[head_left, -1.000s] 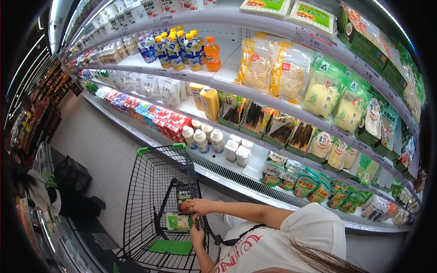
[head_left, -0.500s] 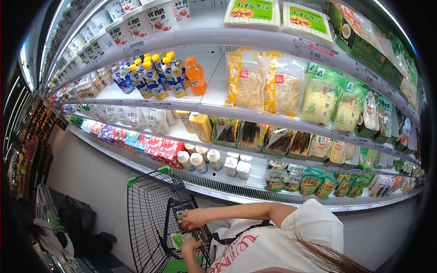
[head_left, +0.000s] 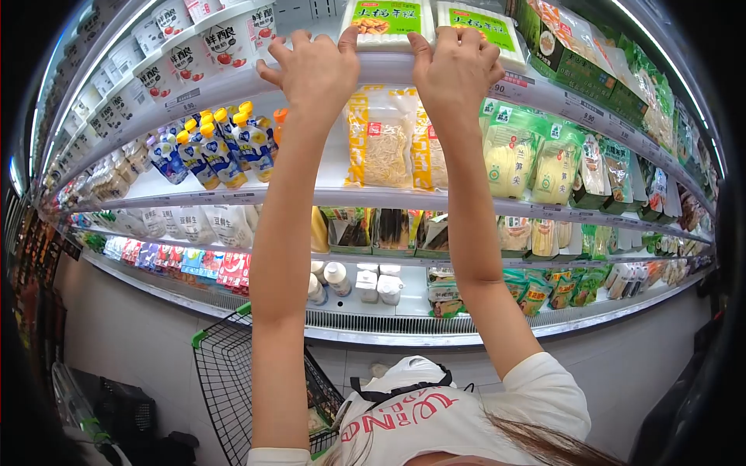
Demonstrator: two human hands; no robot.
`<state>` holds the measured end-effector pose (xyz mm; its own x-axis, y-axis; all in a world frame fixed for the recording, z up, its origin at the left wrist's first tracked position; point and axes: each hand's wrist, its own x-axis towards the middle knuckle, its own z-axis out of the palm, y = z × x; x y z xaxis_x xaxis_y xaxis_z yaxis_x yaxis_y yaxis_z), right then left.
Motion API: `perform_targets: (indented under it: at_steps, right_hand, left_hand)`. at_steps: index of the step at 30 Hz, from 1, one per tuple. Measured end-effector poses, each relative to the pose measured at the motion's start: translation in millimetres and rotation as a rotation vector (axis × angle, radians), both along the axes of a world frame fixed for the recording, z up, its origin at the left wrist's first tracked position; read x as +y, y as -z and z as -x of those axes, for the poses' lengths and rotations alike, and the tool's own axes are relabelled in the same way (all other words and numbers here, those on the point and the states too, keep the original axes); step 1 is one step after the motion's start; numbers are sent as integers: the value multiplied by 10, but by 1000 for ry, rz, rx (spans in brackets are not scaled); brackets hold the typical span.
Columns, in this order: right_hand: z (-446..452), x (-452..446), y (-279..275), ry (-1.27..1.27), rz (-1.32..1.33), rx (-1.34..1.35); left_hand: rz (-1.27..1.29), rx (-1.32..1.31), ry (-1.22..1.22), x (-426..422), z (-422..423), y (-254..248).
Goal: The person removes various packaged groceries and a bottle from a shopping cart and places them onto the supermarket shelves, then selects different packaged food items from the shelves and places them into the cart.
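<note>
Both arms reach up to a long shelf edge [head_left: 385, 68]. My left hand [head_left: 313, 71] rests on that edge with its fingers apart and the thumb near a white tray pack with a green label [head_left: 388, 22]. To the right, my right hand [head_left: 458, 68] lies over the edge in front of a second such pack [head_left: 483, 31], its fingers curled over the rim. Nothing shows between the fingers of my left hand. Whether the right fingertips touch the second pack cannot be made out. Below the hands hang yellow and clear noodle bags [head_left: 382, 140].
A black wire cart [head_left: 225, 380] with green corners stands at the lower left. Yellow-capped pouches [head_left: 233, 147] fill the middle shelf, and green-topped bags [head_left: 509, 155] stand right of the noodles. At the far lower left are a dark basket [head_left: 124, 404] and part of another person.
Both hands have left the cart and risen to the upper shelf edge. The view has moved closer to the shelves, and the cart now sits lower and farther left.
</note>
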<state>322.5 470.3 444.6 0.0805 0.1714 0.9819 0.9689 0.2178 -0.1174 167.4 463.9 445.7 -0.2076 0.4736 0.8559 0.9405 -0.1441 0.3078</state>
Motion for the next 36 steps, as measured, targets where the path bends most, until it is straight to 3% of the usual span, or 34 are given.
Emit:
perform_targets:
  at_steps: [2,5,8,11,15,18,20,22,26,31,33,36]
  right_hand:
    - [28,82,-19,-41,19,-44]
    - [108,130,-5,-69,1,-62]
    - [158,164,33,-160,14,-12]
    - [126,217,83,-278,18,16]
    - [123,125,44,-314,103,-20]
    - [124,56,61,-364,-130,-69]
    - [168,-74,91,-589,-111,-4]
    - [280,-312,157,-715,-231,-20]
    - [496,-980,742,-1347,108,510]
    - [709,-1488,2247,-1437,991,612]
    - [873,-1681,2837,-1438,1467,735]
    - [1213,-1982,3511,-1576,1734,587]
  left_hand:
    - [179,-91,36,122,-40,-105]
    - [249,-179,119,176,-31,-171]
    - [143,-288,103,187,-14,-187]
    - [162,-639,502,-121,-54,-355]
    - [-214,-833,856,-88,-196,-312]
    - [-373,-1028,1252,-216,-183,-133]
    - [-434,-1134,1455,-402,-120,29]
    - [-452,-1148,1330,-781,-125,269]
    - [-336,-1288,1326,-1500,89,1122]
    - [-159,-1744,894,-2510,384,2516]
    - [-201,-1884,642,-2921,448,2990]
    - [-345,-2016,303,-3448,482,3446]
